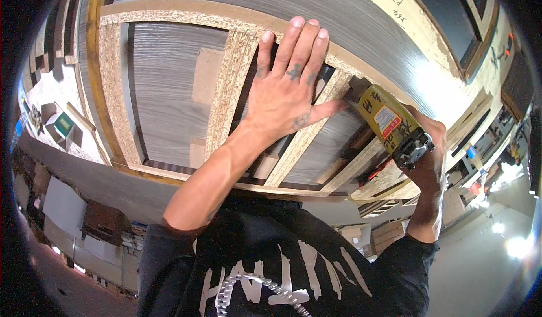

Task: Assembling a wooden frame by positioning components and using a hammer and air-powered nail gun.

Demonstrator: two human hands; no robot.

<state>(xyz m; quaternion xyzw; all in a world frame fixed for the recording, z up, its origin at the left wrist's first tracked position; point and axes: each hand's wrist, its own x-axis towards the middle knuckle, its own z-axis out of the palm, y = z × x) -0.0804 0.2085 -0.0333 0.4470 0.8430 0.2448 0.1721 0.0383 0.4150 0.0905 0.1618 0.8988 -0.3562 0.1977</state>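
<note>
My left hand (289, 94) lies flat with fingers stretched out, its fingertips on the far rail of a chipboard frame (228, 79). Its thumb points right, toward the nose of a nail gun (385, 119) with a worn yellow body. My right hand (432, 142) is wrapped round the gun, whose handle is mostly hidden. The nose sits at the frame's far rail, where a crosspiece joins it; whether it touches cannot be made out. Grey wood-grain board (164, 74) shows through the frame's openings, with pieces of brown board (208, 75) in them.
Beyond the frame lies a grey wood-grain panel (254, 0). Pale board with handwriting (389, 0) and another dark framed panel (446, 12) are at the far right. A small open box (59, 126) stands at left. Stacked boards and cartons (384, 235) fill the surroundings.
</note>
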